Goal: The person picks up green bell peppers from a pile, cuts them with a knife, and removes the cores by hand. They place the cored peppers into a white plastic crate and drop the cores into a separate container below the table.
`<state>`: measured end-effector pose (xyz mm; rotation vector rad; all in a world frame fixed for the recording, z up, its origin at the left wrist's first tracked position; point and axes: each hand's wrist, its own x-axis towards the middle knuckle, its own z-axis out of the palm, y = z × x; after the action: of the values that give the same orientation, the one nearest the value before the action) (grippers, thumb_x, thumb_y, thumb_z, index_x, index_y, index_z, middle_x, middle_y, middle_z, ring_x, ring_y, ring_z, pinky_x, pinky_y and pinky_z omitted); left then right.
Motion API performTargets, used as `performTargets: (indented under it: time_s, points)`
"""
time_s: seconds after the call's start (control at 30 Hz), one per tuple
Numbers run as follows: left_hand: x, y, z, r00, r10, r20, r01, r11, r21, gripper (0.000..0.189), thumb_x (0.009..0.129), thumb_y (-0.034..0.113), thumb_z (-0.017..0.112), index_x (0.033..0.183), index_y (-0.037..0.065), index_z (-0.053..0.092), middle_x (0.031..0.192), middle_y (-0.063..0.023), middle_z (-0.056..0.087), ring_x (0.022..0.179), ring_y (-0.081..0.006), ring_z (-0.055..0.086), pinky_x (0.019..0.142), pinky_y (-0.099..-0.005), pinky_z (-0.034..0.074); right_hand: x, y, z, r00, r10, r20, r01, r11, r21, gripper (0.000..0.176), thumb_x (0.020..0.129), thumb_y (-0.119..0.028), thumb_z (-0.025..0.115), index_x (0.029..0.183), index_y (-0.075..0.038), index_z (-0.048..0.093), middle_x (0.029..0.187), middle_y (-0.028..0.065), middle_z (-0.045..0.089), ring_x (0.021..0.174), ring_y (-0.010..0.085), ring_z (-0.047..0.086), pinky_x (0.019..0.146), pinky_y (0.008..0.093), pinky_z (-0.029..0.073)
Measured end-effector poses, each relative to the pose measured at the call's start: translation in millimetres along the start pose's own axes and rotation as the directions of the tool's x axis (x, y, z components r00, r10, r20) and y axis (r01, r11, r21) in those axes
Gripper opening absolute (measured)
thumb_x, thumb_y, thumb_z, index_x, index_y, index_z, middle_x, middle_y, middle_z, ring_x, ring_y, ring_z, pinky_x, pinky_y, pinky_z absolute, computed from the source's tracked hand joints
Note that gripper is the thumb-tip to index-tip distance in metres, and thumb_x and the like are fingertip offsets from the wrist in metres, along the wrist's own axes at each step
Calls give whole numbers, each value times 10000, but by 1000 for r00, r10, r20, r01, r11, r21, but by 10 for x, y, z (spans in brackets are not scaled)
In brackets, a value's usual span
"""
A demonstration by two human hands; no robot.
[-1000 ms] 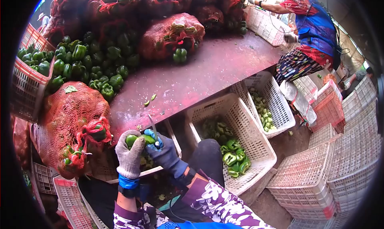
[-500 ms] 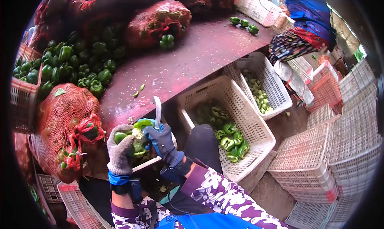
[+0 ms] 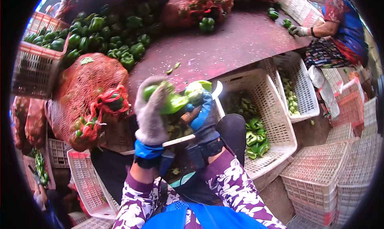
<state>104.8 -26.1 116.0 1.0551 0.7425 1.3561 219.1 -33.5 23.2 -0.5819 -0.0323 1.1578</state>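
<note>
My left hand [image 3: 151, 113], in a grey glove, is closed around a green bell pepper [image 3: 173, 104] that is cut open. My right hand [image 3: 205, 119], in a blue and grey glove, grips a knife [image 3: 217, 90] with a curved blade and a brown handle. A pale green pepper piece [image 3: 195, 92] is held up against the fingers of that same hand. Both hands are above a crate in front of my knees, mostly hidden by them. To the right, a white crate [image 3: 276, 121] contains cut peppers [image 3: 256, 138].
Whole peppers [image 3: 96, 41] are piled at the table's [image 3: 224, 49] back left, near a red mesh sack [image 3: 90, 93]. A co-worker's gloved hand [image 3: 300, 31] touches a pepper at the far right. Stacked crates [image 3: 316, 165] stand right; another person's hand is lower left.
My view has shifted, so the scene sits further right. My hands have moved apart, separating the pale piece from the pepper. The co-worker's hand has come into view at a pepper.
</note>
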Motion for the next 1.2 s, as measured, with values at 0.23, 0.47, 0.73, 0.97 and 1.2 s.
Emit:
performTargets:
  time_s: [0.23, 0.47, 0.73, 0.97, 1.2]
  points:
    - [-21, 431, 938, 863, -87, 498, -112, 927, 357, 669, 885, 240, 748, 1430, 20, 430, 1200, -175, 624, 1077, -262, 622, 922, -390, 508, -72, 44, -159, 996, 45, 78, -36, 992, -121, 311, 983, -220, 576, 1223, -24, 598, 927, 14, 650, 698, 98, 604, 581, 247, 498]
    - [270, -85, 82, 933, 50, 356, -355, 280, 892, 403, 881, 375, 707, 1033, 10, 630, 869, -155, 664, 824, -297, 670, 720, -413, 526, -82, 12, 108, 910, -312, 273, 387, 876, -289, 337, 966, -97, 578, 1283, 12, 605, 938, -47, 608, 775, 24, 550, 667, 197, 472]
    - [209, -238, -169, 925, -302, 231, 92, 768, 634, 235, 979, 191, 616, 1125, 7, 615, 935, -2, 626, 849, -65, 557, 753, -243, 475, -152, -41, 93, 957, -110, 269, 176, 956, -235, 236, 906, 8, 563, 1122, 33, 656, 906, -27, 608, 775, 38, 569, 691, 213, 508]
    - [7, -307, -263, 952, -243, 187, 188, 944, 271, 263, 991, 207, 586, 1180, 24, 573, 981, -43, 645, 899, -106, 612, 799, -272, 515, -108, -31, 168, 999, -15, 42, 28, 952, -306, 172, 950, -139, 602, 1021, 11, 648, 842, 39, 655, 671, 90, 600, 538, 228, 479]
    - [-3, -557, -613, 917, -362, 164, 393, 764, -511, 405, 1026, 330, 539, 1296, 28, 549, 1222, -119, 647, 1037, -250, 664, 859, -342, 582, -69, -364, 191, 838, 199, 508, -258, 965, 49, 428, 1003, -378, 553, 1276, -50, 531, 1008, 136, 662, 550, 111, 554, 428, 211, 455]
